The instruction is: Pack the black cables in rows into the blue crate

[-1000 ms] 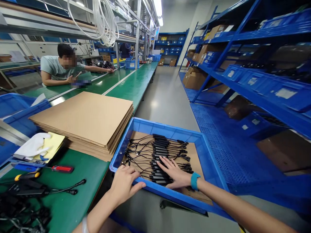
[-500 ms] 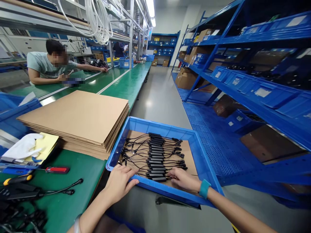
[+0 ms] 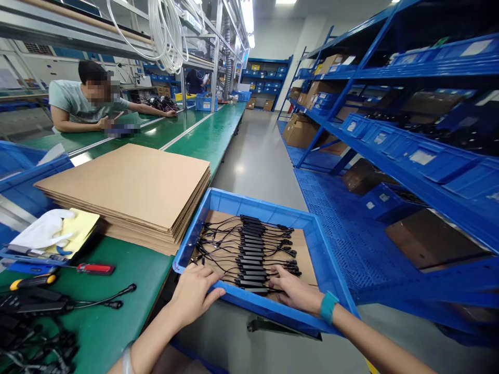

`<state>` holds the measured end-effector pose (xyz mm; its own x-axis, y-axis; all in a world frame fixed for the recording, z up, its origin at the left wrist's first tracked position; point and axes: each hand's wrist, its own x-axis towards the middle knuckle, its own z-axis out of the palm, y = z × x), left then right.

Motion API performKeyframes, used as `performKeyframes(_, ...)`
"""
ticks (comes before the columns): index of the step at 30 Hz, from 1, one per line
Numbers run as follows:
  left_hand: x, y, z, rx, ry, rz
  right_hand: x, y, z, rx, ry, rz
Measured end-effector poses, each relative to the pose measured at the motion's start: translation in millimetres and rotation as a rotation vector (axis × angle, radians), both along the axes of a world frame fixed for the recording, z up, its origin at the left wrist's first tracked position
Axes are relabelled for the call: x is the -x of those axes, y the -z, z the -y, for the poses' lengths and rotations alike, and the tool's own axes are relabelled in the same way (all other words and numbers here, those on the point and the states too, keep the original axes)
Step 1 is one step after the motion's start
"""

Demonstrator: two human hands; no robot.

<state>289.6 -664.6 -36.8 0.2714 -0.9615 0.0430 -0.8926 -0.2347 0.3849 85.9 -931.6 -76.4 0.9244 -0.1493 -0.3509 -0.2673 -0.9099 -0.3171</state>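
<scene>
Cables (image 3: 251,259): we're probably aligning; next needs even spacing.
Right hand (image 3: 294,291): touching near end, grasp unclear.
Left hand (image 3: 195,293): resting loosely on tray (image 3: 265,204).

Blue shelving (image 3: 429,70) flanks a grey floor (image 3: 253,150) below bright lights (image 3: 247,16).

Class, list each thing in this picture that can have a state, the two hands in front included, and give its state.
Blue tray: open-topped, partly filled.
Black cable units: laid side by side in a row.
Left hand: resting on the tray's near rim.
Right hand: inside the tray, fingers bent at the cables; grip unclear.
Cardboard sheets: flat, stacked.
White glove: unworn.
Red-handled screwdriver: lying down.
White tubing: coiled, hanging.
Ceiling light: lit.
</scene>
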Motion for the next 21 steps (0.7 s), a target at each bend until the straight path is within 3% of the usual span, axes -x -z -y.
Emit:
performKeyframes(7,0.6,1.3,-0.6,0.01,-0.001,-0.017,-7.2,1.4,1.5,-0.034,0.039,-0.039)
performKeyframes(13,1.1,3.3,-1.9,0.036,-0.003,-0.021,-22.7,14.0,13.8,-0.046,0.134,-0.032)
performKeyframes(21,1.1,2.6,-1.9,0.052,-0.002,-0.018,-27.4,14.4,17.9,0.039,0.112,-0.025)
